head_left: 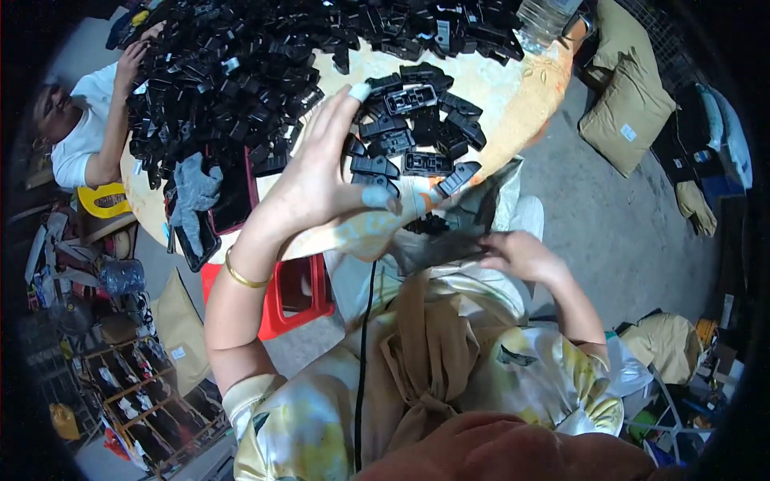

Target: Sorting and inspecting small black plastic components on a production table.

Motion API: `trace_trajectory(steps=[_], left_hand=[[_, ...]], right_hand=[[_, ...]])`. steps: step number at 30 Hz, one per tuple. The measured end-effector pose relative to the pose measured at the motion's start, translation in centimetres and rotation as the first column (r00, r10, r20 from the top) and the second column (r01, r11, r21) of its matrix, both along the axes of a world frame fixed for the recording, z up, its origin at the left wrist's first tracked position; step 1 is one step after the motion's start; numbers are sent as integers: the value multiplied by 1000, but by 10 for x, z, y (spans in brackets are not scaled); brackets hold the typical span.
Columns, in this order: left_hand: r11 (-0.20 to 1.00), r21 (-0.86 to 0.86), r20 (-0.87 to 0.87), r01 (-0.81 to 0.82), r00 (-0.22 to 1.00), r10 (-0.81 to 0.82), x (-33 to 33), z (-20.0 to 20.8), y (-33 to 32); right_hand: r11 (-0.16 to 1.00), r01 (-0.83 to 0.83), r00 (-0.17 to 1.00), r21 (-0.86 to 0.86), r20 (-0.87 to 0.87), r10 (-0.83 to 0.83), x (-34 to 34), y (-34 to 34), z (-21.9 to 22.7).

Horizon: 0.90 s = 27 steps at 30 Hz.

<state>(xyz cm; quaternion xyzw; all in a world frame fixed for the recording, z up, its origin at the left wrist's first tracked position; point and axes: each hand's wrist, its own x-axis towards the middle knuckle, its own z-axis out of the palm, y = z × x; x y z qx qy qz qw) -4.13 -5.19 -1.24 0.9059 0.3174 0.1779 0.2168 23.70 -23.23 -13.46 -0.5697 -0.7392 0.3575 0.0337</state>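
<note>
My left hand [313, 180] reaches over the table edge with its thumb and fingers spread. Pale covers sit on the thumb tip and a fingertip. It curves around the near-left side of a small group of black plastic parts [409, 163], and the thumb lies against the nearest ones. These parts are oblong, some with open slotted tops. Lower right, my right hand [521, 258] has its fingers closed at the rim of a pale sack [504, 196] that hangs open below the table edge. Some black parts [427, 224] show inside the sack's mouth.
A large heap of black parts [241, 72] covers the table's [513, 96] far and left side. A grey cloth [196, 192] and a dark phone [234, 192] lie at its left edge. A red stool [297, 301] stands below. Another person [96, 120] sits at the left; filled sacks [630, 116] lie right.
</note>
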Motion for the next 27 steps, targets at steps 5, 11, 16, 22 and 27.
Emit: trace_trajectory(steps=[5, 11, 16, 22, 27], left_hand=[[998, -36, -1, -56, 998, 56, 1, -2, -11], [997, 5, 0, -79, 997, 79, 8, -11, -13], [996, 84, 34, 25, 999, -28, 21, -10, -1], [984, 128, 144, 121, 980, -139, 33, -15, -17], [987, 43, 59, 155, 986, -157, 44, -10, -46]], right_hand=[[743, 244, 907, 623, -417, 52, -5, 44, 99], [606, 2, 990, 795, -86, 110, -41, 107, 117], [589, -17, 991, 808, -66, 120, -42, 118, 99], [515, 18, 989, 857, -90, 115, -36, 91, 86], [502, -32, 990, 864, -43, 136, -21, 57, 80]])
